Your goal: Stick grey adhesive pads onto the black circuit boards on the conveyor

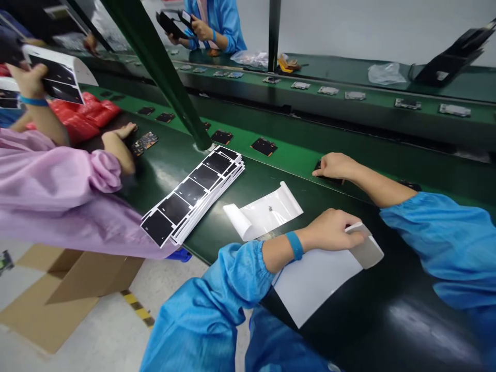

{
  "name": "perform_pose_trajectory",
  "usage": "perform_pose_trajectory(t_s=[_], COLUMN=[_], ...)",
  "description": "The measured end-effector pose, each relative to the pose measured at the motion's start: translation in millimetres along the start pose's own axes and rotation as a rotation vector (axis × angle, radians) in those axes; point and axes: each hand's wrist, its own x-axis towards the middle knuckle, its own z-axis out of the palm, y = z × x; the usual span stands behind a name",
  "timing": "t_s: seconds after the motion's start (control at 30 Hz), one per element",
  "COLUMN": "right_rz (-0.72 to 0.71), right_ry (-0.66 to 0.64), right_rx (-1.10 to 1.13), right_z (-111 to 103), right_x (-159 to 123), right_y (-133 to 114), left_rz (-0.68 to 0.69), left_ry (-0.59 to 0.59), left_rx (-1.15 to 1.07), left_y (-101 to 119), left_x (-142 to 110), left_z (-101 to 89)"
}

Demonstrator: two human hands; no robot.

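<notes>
My left hand (333,230) is closed on a white sheet (318,281), whose far end curls up over the fingers. The sheet hangs partly over the near edge of the dark green table (403,289). At the edge of the green conveyor belt, my right hand (337,166) pinches a thin black-faced board (329,179), mostly hidden under the fingers. A curled clear-and-white film strip (271,209) with a small dark mark lies left of my hands. Beyond it rests a stack of white sheets bearing black rectangular stickers (191,191).
More black-faced boards (264,146) lie along the belt. A green post (163,67) rises beside the sticker stack. A co-worker in a pink sleeve (58,181) works at the left, near red bags (83,119). Across the line stands another person in blue (220,26). A cardboard box (96,274) sits on the floor.
</notes>
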Motion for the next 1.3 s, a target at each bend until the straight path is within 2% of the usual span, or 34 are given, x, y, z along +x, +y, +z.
perform_pose_trajectory(t_s=[0.07, 0.17, 0.23, 0.33, 0.43, 0.5, 0.6, 0.73, 0.8, 1.0, 1.13, 1.3], right_rz=[-0.063, -0.183, -0.253, -0.357, -0.358, -0.358, -0.425, -0.492, -0.500, -0.486, -0.490, -0.429], right_ry=[0.079, 0.225, 0.208, 0.181, 0.334, 0.424, 0.475, 0.660, 0.708, 0.673, 0.693, 0.659], right_rx=[0.197, 0.566, 0.737, 0.783, 0.769, 0.771, 0.767, 0.655, 0.610, 0.547, 0.538, 0.821], right_z=[2, 16, 30, 57, 78, 85, 88, 91, 92, 95, 94, 88], right_x=[-13, -51, -81, -117, -135, -137, -131, -124, -124, -126, -128, -131], right_y=[20, 55, 76, 93, 88, 80, 74, 74, 74, 70, 67, 66], left_rz=[-0.083, -0.185, -0.218, -0.241, -0.221, -0.176, -0.105, -0.157, -0.182, -0.198, -0.207, -0.227], left_ry=[0.100, 0.288, 0.382, 0.454, 0.475, 0.492, 0.482, 0.491, 0.485, 0.473, 0.480, 0.451], left_rx=[-0.027, -0.060, -0.085, -0.081, -0.060, -0.067, -0.105, -0.064, -0.043, 0.017, 0.053, 0.094], left_y=[0, -2, -4, -9, -12, -10, -7, -6, -5, -1, 0, 1], left_x=[1, 4, 6, 9, 10, 9, 9, 11, 10, 8, 8, 8], left_z=[-2.8, -8.2, -11.6, -14.4, -15.6, -17.2, -22.4, -28.1, -28.0, -24.3, -24.0, -24.4])
